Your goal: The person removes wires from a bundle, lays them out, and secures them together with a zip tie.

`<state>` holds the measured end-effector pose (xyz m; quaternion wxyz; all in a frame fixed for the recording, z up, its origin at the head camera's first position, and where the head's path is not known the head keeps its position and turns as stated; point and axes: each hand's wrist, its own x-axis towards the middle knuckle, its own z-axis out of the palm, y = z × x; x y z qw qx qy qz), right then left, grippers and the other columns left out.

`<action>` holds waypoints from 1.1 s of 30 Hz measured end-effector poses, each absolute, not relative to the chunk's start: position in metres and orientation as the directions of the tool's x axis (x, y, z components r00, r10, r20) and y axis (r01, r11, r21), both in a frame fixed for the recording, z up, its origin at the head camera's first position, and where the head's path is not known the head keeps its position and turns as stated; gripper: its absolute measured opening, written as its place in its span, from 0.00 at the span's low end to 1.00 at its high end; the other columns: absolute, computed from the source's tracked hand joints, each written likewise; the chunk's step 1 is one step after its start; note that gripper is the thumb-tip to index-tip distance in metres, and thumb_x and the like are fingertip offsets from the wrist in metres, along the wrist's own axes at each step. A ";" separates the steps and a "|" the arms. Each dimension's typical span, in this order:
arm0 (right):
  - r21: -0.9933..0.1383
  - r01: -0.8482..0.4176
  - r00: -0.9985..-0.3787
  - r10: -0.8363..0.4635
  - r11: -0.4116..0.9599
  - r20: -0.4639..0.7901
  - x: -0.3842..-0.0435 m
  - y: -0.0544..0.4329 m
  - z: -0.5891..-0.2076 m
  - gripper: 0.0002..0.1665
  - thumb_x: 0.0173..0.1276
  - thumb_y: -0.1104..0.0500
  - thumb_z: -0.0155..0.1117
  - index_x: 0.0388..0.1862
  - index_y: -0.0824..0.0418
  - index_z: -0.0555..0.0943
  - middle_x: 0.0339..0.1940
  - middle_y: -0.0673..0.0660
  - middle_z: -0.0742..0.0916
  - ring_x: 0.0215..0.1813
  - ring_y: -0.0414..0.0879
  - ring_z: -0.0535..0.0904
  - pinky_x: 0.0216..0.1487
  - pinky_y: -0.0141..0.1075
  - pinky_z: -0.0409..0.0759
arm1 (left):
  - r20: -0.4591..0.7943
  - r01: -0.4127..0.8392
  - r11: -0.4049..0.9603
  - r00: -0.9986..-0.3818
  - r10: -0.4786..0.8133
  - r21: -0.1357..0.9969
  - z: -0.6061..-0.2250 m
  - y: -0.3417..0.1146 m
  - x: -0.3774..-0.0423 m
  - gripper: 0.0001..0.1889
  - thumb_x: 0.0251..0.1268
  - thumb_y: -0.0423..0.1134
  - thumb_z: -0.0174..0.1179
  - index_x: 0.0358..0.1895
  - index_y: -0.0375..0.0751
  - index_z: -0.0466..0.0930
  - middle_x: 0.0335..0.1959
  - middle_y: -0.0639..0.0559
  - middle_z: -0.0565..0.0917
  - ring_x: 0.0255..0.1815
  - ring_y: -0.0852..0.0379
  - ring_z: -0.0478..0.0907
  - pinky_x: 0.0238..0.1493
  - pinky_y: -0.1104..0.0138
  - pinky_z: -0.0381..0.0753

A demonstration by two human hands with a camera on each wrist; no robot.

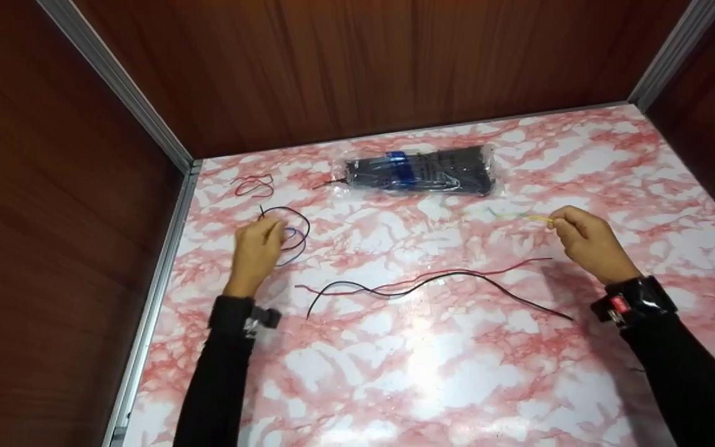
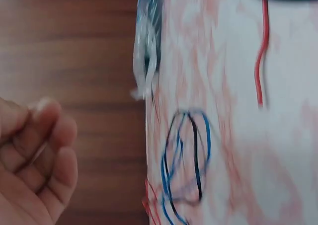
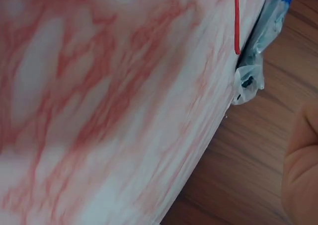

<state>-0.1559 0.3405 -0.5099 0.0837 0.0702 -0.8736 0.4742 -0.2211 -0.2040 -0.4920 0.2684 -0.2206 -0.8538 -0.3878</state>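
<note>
My right hand (image 1: 587, 242) pinches one end of a thin yellow wire (image 1: 540, 218) above the table. The wire's other end reaches left, blurred and pale. Over the left side hovers my left hand (image 1: 258, 254), fingers curled, with nothing visible between them in the left wrist view. Beneath it lies a loose coil of blue wire (image 2: 208, 145) and black wire (image 2: 195, 150). A red wire (image 1: 516, 268) and another black wire (image 1: 500, 287) stretch across the middle, crossing each other. Only part of the right hand (image 3: 302, 180) shows in the right wrist view.
A clear plastic bag with a dark bundle (image 1: 432, 171) lies at the back. A small coil of red wire (image 1: 255, 185) sits at the back left. Wooden panels (image 1: 382, 68) with metal edging surround the marbled table (image 1: 357, 372).
</note>
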 end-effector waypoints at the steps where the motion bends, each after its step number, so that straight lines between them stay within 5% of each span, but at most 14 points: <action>1: -0.845 -0.188 -0.981 -0.052 0.500 0.188 -0.157 0.338 -0.509 0.12 0.77 0.57 0.49 0.45 0.64 0.77 0.22 0.56 0.71 0.18 0.40 0.65 0.19 0.33 0.65 | 0.651 0.608 0.614 -0.734 0.194 0.502 -0.490 -0.193 -0.221 0.06 0.66 0.30 0.58 0.33 0.35 0.85 0.27 0.47 0.83 0.30 0.51 0.80 0.38 0.64 0.77; 6: -0.911 -0.236 -0.967 -0.173 0.339 0.186 -0.163 0.311 -0.502 0.13 0.78 0.59 0.48 0.45 0.68 0.75 0.20 0.55 0.70 0.15 0.39 0.64 0.15 0.33 0.63 | 0.683 0.710 0.687 -0.578 0.447 0.151 -0.484 -0.128 -0.228 0.14 0.61 0.32 0.60 0.50 0.33 0.81 0.47 0.39 0.81 0.51 0.42 0.76 0.57 0.56 0.71; 10: -0.961 -0.243 -0.936 -0.291 0.129 0.197 -0.163 0.296 -0.500 0.12 0.78 0.59 0.46 0.43 0.69 0.72 0.20 0.52 0.67 0.15 0.38 0.59 0.13 0.37 0.55 | 0.489 0.682 0.728 -0.612 0.621 -0.070 -0.487 -0.103 -0.234 0.23 0.65 0.42 0.59 0.61 0.35 0.74 0.59 0.39 0.77 0.64 0.40 0.68 0.69 0.53 0.56; 14: -0.981 -0.196 -0.913 -0.362 -0.007 0.185 -0.159 0.289 -0.499 0.12 0.78 0.62 0.45 0.43 0.71 0.70 0.19 0.52 0.65 0.15 0.39 0.56 0.14 0.40 0.50 | 0.395 0.655 0.741 -0.648 0.652 -0.149 -0.495 -0.101 -0.234 0.19 0.67 0.47 0.57 0.56 0.39 0.76 0.45 0.42 0.84 0.57 0.40 0.73 0.72 0.51 0.48; 18: -0.987 -0.157 -0.912 -0.380 -0.020 0.153 -0.159 0.286 -0.502 0.11 0.78 0.61 0.46 0.42 0.70 0.70 0.19 0.51 0.65 0.16 0.39 0.56 0.15 0.39 0.49 | 0.363 0.674 0.711 -0.623 0.693 -0.201 -0.501 -0.100 -0.228 0.11 0.66 0.40 0.57 0.46 0.40 0.78 0.27 0.44 0.83 0.39 0.42 0.79 0.69 0.49 0.56; 22: -0.990 -0.142 -0.913 -0.386 -0.011 0.135 -0.157 0.285 -0.504 0.11 0.78 0.61 0.46 0.42 0.70 0.70 0.19 0.51 0.65 0.16 0.38 0.56 0.15 0.39 0.49 | 0.322 0.688 0.705 -0.637 0.701 -0.175 -0.503 -0.097 -0.221 0.06 0.60 0.30 0.56 0.40 0.37 0.75 0.22 0.44 0.81 0.28 0.43 0.80 0.51 0.52 0.75; 25: -0.987 -0.156 -0.912 -0.388 0.031 0.132 -0.156 0.285 -0.506 0.11 0.78 0.61 0.47 0.42 0.70 0.70 0.19 0.51 0.65 0.17 0.38 0.57 0.15 0.38 0.51 | 0.348 0.683 0.730 -0.678 0.648 -0.027 -0.502 -0.096 -0.219 0.08 0.56 0.27 0.55 0.40 0.38 0.74 0.25 0.44 0.82 0.27 0.43 0.81 0.36 0.54 0.78; 29: -0.963 -0.211 -0.921 -0.363 0.169 0.138 -0.157 0.289 -0.509 0.11 0.78 0.59 0.48 0.43 0.68 0.72 0.20 0.53 0.67 0.17 0.39 0.60 0.14 0.37 0.57 | 0.406 0.700 0.689 -0.695 0.594 0.190 -0.499 -0.097 -0.218 0.09 0.62 0.31 0.50 0.43 0.41 0.76 0.27 0.47 0.82 0.31 0.45 0.81 0.36 0.55 0.77; 33: -0.825 -0.342 -0.919 -0.342 0.450 0.195 -0.160 0.295 -0.514 0.08 0.76 0.59 0.52 0.41 0.61 0.77 0.23 0.54 0.72 0.23 0.40 0.66 0.23 0.34 0.65 | 0.371 0.697 0.588 -0.717 0.591 0.411 -0.499 -0.105 -0.213 0.10 0.72 0.42 0.48 0.34 0.45 0.77 0.25 0.54 0.77 0.30 0.54 0.76 0.37 0.60 0.73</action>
